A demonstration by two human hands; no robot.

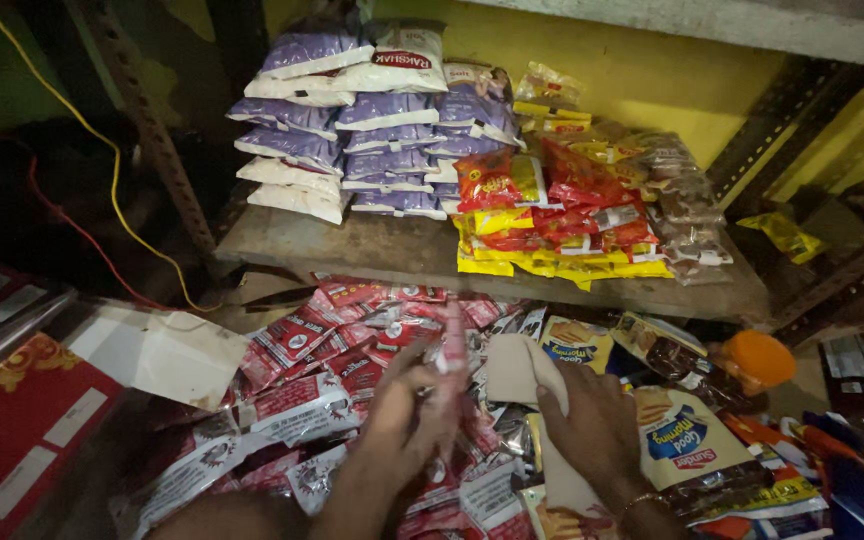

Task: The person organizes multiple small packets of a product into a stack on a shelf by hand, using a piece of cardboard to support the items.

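left grip (407,410): I'm pinching a red sachet strip (450,350), long axis running toward 12 o'clock.
right grip (592,420): I'm pressing flat on a beige biscuit pack (522,365) at 3 o'clock.

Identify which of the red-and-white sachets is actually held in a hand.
The narrow red sachet standing upright between the left hand's fingers; the other red sachets lie flat in the pile beneath, untouched.

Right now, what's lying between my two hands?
In the head view, a cream cloth lies between the left hand, holding a red sachet strip, and the right hand.
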